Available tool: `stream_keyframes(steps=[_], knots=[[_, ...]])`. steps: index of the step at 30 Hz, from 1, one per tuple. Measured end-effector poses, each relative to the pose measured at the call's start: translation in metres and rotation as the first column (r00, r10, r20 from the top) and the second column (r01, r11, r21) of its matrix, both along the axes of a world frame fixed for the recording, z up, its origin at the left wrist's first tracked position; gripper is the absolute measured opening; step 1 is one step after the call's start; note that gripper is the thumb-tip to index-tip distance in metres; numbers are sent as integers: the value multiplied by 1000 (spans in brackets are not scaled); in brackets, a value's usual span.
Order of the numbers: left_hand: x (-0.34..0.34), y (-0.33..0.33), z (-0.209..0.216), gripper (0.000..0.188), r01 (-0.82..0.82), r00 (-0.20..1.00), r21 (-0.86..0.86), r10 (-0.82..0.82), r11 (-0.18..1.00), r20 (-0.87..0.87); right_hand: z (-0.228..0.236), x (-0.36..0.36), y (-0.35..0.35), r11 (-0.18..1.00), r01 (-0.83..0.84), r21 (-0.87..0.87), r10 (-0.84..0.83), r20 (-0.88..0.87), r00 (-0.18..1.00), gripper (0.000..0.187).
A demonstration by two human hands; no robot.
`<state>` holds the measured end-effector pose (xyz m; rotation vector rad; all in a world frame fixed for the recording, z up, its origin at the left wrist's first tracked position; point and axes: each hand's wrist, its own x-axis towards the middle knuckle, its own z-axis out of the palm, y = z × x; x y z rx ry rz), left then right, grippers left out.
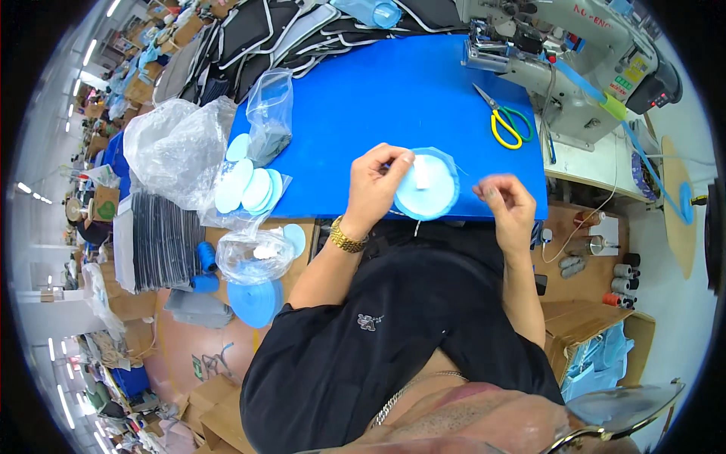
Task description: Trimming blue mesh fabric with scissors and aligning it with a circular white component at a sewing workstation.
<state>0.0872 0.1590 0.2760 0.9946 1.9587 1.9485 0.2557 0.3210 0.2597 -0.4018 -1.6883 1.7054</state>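
Observation:
My left hand (370, 185) pinches the upper left edge of a round light-blue fabric piece (429, 201) between thumb and fingers. The piece has a darker blue gathered rim, and a small white label (421, 174) lies on its face near my thumb. It is held over the near edge of the blue work surface. Right of it and apart from it is my right hand (508, 208), its fingers curled and thumb close to the forefinger; the fingertips are a little blurred, and whether a thread is between them does not show.
Scissors (505, 125) with yellow and green handles lie on the blue table (363, 98), near a sewing machine (563, 87). Pale blue discs (257, 189) and clear plastic bags (181, 147) sit at the left. Black-and-grey pieces (295, 30) are heaped behind. An open carton (597, 340) stands at right.

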Motion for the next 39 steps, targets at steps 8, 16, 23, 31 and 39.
stream_keyframes(steps=[8,16,23,31,39], knots=[[-51,-3,-13,17,-236,947,180,184,955,264,-73,77,6,957,186,-220,-157,144,977,42],[-65,13,0,19,-221,937,159,165,962,307,-20,8,29,945,-170,-280,252,286,925,37],[-61,43,24,17,-167,913,-18,162,986,374,31,-95,53,905,-340,-256,402,256,879,37],[-11,46,58,16,-153,967,-480,231,864,107,61,-86,55,900,-363,-240,430,360,828,21],[39,17,76,18,-277,925,-569,376,774,62,73,-77,50,727,-686,-20,600,503,621,22]])
